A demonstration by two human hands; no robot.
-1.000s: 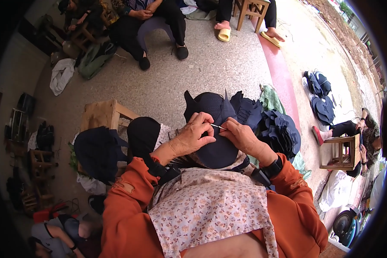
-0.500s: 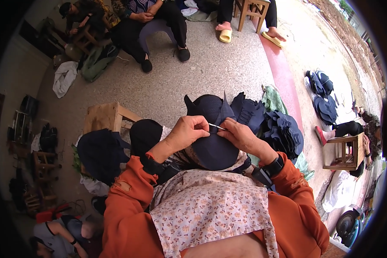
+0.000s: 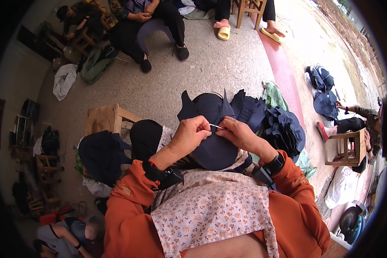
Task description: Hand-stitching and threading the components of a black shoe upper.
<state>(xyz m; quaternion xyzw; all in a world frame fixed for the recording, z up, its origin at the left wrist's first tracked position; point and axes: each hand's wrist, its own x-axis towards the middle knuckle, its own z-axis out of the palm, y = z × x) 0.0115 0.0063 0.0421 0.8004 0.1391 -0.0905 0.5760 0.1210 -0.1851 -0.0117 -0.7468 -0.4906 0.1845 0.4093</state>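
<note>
A navy fabric shoe upper (image 3: 213,152) lies over my lap, its pointed flaps standing up at the far side. My left hand (image 3: 189,136) is closed in a pinch at the upper's middle edge. Facing it, my right hand (image 3: 241,135) pinches one end of a thin white rod-like tool (image 3: 216,126), which spans the small gap between my fingertips. Whether its tip is a hook or a needle is too small to tell. Stacked navy uppers (image 3: 284,133) sit beside my right hand, with another laced-looking piece (image 3: 248,111) just beyond them.
Left of my lap stand a wooden stool (image 3: 102,119) and a heap of dark fabric pieces (image 3: 102,155). A green sack (image 3: 276,95) lies behind the stacked uppers. Other people sit around; at the right, one reaches toward navy pieces (image 3: 326,105) on the ground.
My hands keep their pinches in almost the same place. The upper's left flap has spread slightly leftward. At the right, the seated person's arm has stretched out to the navy pieces.
</note>
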